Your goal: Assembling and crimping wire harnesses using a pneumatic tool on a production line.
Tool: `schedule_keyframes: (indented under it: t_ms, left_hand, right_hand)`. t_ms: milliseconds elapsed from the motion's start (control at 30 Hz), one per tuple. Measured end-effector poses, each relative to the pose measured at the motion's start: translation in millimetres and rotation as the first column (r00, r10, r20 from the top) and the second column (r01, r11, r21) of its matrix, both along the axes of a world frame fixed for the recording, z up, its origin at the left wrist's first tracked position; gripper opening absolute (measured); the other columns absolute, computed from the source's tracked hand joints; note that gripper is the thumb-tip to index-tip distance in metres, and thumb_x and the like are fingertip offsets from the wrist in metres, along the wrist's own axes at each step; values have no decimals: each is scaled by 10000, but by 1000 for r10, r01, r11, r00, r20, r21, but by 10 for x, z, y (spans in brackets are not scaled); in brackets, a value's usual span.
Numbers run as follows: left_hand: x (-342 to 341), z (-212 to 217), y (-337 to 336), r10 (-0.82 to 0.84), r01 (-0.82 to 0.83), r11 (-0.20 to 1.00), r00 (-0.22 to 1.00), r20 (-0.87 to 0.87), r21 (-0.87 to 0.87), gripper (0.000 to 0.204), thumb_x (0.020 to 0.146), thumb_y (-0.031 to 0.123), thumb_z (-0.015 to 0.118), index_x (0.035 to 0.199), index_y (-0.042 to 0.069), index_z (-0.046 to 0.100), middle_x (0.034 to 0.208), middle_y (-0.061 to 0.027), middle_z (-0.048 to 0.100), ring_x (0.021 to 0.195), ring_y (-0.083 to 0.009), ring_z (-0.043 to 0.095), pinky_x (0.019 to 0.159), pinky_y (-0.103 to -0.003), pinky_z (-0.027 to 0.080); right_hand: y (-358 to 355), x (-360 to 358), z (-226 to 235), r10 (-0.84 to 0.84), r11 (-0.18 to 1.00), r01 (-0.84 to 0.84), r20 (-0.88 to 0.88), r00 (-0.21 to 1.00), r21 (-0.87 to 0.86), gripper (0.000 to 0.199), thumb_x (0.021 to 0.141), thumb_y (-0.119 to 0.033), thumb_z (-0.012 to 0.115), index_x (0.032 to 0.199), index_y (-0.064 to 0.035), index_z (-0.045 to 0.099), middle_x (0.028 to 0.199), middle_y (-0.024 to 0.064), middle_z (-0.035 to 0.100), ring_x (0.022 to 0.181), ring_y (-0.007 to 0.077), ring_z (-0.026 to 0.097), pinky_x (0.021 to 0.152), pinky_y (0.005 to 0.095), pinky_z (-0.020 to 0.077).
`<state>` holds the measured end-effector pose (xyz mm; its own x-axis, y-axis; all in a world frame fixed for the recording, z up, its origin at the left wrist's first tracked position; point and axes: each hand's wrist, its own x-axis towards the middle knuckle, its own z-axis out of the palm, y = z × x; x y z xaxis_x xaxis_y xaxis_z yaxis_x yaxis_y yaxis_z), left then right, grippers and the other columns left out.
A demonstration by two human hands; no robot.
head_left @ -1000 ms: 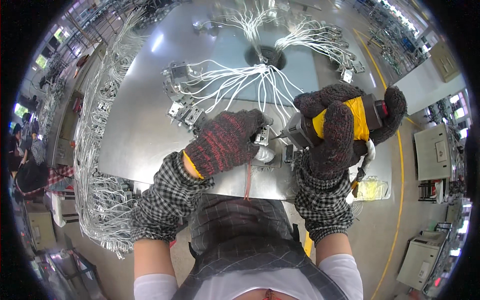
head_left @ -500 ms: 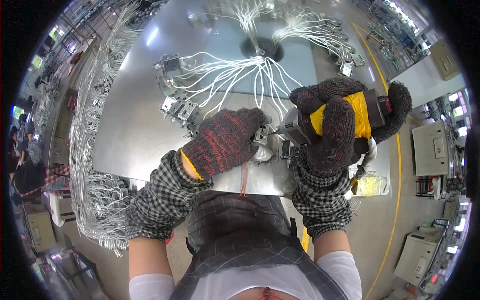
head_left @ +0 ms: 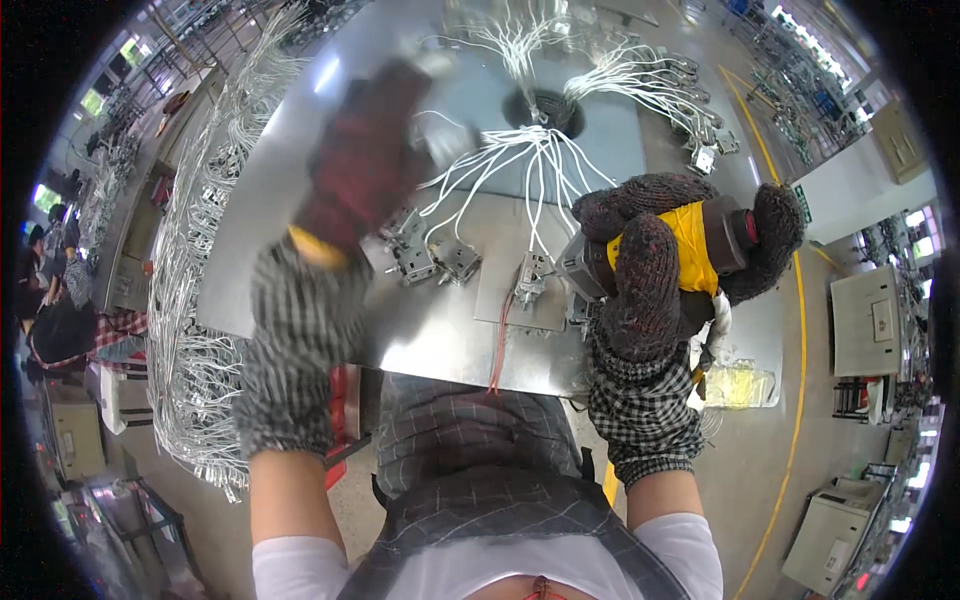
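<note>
My left hand [head_left: 365, 150], in a dark red and black knit glove, is raised over the left part of the metal table [head_left: 260, 250]. Motion smears its fingers, and a pale blur beside them cannot be made out. My right hand [head_left: 645, 285], gloved alike, is wrapped around a grey power screwdriver [head_left: 722, 235] with yellow tape on its body. The tool's front points left toward a small metal bracket [head_left: 532, 278] on a flat plate, with a white cable attached. Two more metal brackets [head_left: 425, 255] lie between my hands. White cables [head_left: 535, 150] fan out from a bundle.
A red cord [head_left: 500, 345] hangs over the table's near edge. More white cables with metal ends [head_left: 650, 80] lie at the far right. A thick row of white cables [head_left: 195, 300] hangs along the left side. A clear tray with yellow contents [head_left: 740, 385] sits at the right corner.
My left hand has let go of the small metal bracket and swung away to the far left. The bracket stays on the plate. My right hand keeps hold of the power screwdriver, nearly in place.
</note>
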<state>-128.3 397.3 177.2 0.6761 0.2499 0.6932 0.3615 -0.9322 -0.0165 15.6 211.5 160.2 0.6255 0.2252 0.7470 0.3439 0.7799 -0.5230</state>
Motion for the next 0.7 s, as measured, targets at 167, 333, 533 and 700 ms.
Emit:
schedule_keyframes:
  t_ms: [167, 333, 533, 700]
  left_hand:
    - [-151, 21, 1279, -108, -75, 469, 984, -141, -880, 589, 908, 455, 612, 1378, 114, 514, 1291, -120, 598, 1176, -261, 551, 995, -396, 439]
    - [-113, -97, 1592, -254, -119, 393, 939, -232, -912, 505, 887, 394, 655, 1268, 65, 614, 1156, -85, 649, 1034, -173, 568, 865, -314, 464]
    - [134, 518, 974, -8, -164, 829, 953, -304, -535, 477, 817, 383, 739, 1139, 39, 669, 1007, -117, 699, 821, -199, 662, 760, -365, 519]
    - [-23, 272, -112, -8, -14, 979, 994, -106, -202, 572, 756, 570, 735, 1007, 59, 699, 882, -137, 662, 761, -297, 663, 712, -377, 527]
  right_hand:
    - [-3, 5, -64, 30, 998, -29, 16, 999, -48, 789, 844, -13, 701, 1458, -196, 241, 910, 157, 634, 726, 226, 662, 637, 384, 602]
    - [-3, -9, -22, 60, 997, -60, 1, 998, -50, 776, 855, -11, 690, 1460, -206, 245, 874, 164, 637, 675, 228, 658, 610, 362, 589]
    - [-65, -74, -32, 125, 992, -125, -14, 992, -27, 805, 844, 24, 684, 1463, -220, 231, 971, 152, 625, 754, 226, 662, 671, 413, 600]
    - [-54, 92, -58, -86, 989, 97, 97, 992, -115, 811, 833, 60, 682, 1458, -218, 246, 1043, 151, 609, 818, 225, 658, 728, 456, 604]
